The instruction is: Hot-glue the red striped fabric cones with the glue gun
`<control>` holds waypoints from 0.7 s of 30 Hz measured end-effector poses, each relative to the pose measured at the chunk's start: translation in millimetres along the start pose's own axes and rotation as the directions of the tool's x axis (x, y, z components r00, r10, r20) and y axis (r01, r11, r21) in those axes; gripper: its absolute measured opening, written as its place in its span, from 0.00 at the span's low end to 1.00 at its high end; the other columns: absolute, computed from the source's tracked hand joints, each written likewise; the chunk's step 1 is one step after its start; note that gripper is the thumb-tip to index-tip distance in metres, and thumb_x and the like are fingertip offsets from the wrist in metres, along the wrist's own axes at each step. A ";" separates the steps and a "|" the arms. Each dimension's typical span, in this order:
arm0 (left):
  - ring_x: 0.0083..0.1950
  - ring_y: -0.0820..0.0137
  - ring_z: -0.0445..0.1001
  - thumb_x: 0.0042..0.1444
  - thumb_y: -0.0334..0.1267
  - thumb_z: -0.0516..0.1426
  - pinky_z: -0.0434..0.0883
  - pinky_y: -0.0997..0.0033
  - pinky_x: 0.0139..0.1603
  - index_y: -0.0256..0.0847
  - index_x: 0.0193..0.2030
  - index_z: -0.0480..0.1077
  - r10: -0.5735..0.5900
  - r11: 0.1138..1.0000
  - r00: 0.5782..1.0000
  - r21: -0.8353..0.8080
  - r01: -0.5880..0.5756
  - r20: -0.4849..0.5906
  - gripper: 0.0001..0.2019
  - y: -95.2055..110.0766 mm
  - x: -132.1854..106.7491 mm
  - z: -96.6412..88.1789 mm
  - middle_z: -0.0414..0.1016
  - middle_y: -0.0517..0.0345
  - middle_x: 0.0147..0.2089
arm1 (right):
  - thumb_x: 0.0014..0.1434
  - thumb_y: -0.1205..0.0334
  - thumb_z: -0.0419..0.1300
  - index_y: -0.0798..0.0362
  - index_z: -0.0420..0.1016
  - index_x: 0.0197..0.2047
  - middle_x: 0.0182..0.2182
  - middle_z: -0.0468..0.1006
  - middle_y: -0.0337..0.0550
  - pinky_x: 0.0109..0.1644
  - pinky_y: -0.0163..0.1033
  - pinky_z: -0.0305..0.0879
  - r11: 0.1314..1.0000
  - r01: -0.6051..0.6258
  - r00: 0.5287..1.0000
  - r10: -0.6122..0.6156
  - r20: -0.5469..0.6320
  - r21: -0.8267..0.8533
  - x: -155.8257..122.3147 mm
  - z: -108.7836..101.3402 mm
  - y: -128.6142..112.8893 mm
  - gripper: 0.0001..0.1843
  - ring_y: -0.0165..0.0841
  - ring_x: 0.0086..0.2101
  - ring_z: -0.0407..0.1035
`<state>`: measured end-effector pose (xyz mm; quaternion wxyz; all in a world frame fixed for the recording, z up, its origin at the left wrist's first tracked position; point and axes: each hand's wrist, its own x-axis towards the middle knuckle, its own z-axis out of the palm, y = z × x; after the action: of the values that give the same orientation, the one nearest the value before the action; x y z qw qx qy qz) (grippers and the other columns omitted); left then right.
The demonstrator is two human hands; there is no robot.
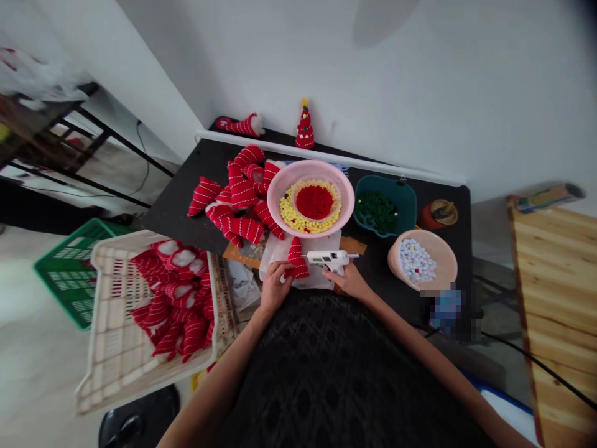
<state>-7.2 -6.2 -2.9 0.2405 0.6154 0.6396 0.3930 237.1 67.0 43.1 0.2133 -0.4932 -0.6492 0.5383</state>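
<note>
My right hand (351, 281) is wrapped round the handle of a white glue gun (326, 256), its nozzle pointing left. In front of that nozzle lies a red cone with white stitched lines (297, 260), on a white sheet (275, 252). The fingers of my left hand (277, 287) are closed at the cone's lower left edge, pinching it. Just beyond is a pink basket (347, 199) with yellow pompoms (289, 211) and a smaller bowl of red pompoms (314, 202). A finished-looking decorated red cone (305, 127) with a yellow top stands upright at the back.
Striped red cones (240, 186) are heaped on the black table (175, 208). A white crate (112, 298) at left holds more, beside a green crate (60, 267). On the right are a teal basket (410, 202), a can (438, 214) and a tub (398, 264) of white pompoms.
</note>
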 end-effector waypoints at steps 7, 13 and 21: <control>0.44 0.66 0.76 0.63 0.40 0.61 0.76 0.58 0.48 0.37 0.53 0.70 -0.084 0.996 0.996 -0.028 0.083 -0.027 0.14 -4.6 1.5 9.3 0.75 0.54 0.46 | 0.58 0.55 0.64 0.53 0.82 0.45 0.38 0.86 0.47 0.48 0.48 0.74 0.997 0.012 0.999 -0.009 0.043 -0.078 9.1 8.8 1.0 0.15 0.45 0.40 0.79; 0.43 0.67 0.76 0.60 0.35 0.62 0.76 0.58 0.48 0.38 0.57 0.67 -0.097 0.994 0.995 -0.043 0.096 -0.017 0.19 -1.7 4.7 10.4 0.75 0.54 0.46 | 0.59 0.58 0.65 0.51 0.83 0.49 0.42 0.87 0.49 0.52 0.51 0.74 0.992 0.021 0.999 -0.016 0.042 -0.123 12.5 10.9 2.2 0.15 0.48 0.44 0.80; 0.43 0.68 0.76 0.52 0.24 0.58 0.76 0.60 0.50 0.42 0.61 0.67 -0.092 0.994 0.996 -0.054 0.093 0.017 0.28 -2.8 5.1 12.7 0.71 0.49 0.57 | 0.60 0.58 0.64 0.52 0.83 0.50 0.43 0.86 0.50 0.52 0.50 0.75 0.990 0.009 0.999 -0.004 0.039 -0.138 10.9 11.9 4.9 0.15 0.47 0.45 0.80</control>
<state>0.6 1.6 -11.5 0.2797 0.5810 0.6546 0.3945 224.9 70.4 32.0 0.1677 -0.4944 -0.6905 0.5006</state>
